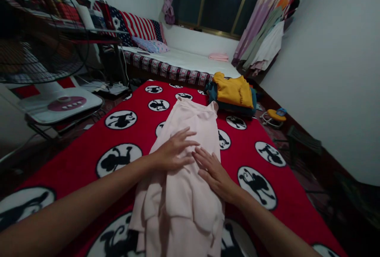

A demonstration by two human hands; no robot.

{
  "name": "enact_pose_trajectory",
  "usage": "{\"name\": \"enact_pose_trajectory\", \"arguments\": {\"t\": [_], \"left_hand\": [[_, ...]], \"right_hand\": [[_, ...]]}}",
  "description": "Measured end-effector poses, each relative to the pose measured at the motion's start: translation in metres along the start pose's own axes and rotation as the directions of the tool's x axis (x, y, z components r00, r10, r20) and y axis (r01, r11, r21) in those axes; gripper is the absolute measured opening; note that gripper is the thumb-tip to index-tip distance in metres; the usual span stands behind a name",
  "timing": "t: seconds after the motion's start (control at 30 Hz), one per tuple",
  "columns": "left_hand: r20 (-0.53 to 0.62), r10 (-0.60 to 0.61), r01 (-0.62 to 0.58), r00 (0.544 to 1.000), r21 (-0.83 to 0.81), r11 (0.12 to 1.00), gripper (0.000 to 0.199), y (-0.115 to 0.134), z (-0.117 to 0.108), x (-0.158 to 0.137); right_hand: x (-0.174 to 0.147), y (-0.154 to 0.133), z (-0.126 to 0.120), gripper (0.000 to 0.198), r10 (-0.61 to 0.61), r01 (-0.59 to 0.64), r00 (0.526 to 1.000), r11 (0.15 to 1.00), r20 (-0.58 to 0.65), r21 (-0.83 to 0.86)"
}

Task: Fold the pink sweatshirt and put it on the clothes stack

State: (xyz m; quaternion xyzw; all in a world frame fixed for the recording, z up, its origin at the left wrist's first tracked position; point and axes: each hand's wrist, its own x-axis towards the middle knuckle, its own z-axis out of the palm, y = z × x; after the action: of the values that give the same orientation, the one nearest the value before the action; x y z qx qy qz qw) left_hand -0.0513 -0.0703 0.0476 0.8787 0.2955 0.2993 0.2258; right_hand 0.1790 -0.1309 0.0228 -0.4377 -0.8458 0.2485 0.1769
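Note:
A pale pink sleeveless dress (194,120) lies lengthwise on a red blanket (184,90) patterned with white circles and black monkey figures. Its shoulder end points away from me, and the ruffled skirt spreads toward me. My left hand (175,151) is over the middle of the dress, palm down, fingers stretched out and apart. Close beside it, my right hand (215,174) is also over the fabric with fingers extended, its tips near those of the left. Neither hand grips anything. The near end of the skirt runs out of view at the bottom.
Folded clothes, a yellow garment (233,90) on top, sit at the blanket's far right. A fan (65,102) stands at left. Behind is a bed (190,57) with pillows, below a window (219,3). Clothes (268,43) hang at right, above a yellow stool (276,115).

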Motion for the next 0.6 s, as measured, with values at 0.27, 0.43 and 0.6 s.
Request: {"name": "enact_pose_trajectory", "arguments": {"t": [0.27, 0.43, 0.6], "left_hand": [[0.461, -0.017, 0.106, 0.887, -0.168, 0.98, 0.056, 0.037, -0.034, -0.067], [0.434, -0.109, 0.144, 0.894, -0.048, 0.988, 0.051, 0.009, -0.056, -0.098], [0.428, 0.01, -0.138, 0.904, 0.269, 0.953, 0.074, -0.015, -0.07, -0.096]], "right_hand": [[-0.039, -0.06, 0.016, 0.059, -0.148, 0.143, 0.985, 0.987, 0.088, 0.068], [-0.058, -0.051, -0.008, 0.059, -0.287, 0.279, 0.952, 0.956, 0.109, 0.089], [-0.075, -0.014, -0.03, 0.066, -0.23, 0.248, 0.964, 0.957, 0.132, -0.15]]}}
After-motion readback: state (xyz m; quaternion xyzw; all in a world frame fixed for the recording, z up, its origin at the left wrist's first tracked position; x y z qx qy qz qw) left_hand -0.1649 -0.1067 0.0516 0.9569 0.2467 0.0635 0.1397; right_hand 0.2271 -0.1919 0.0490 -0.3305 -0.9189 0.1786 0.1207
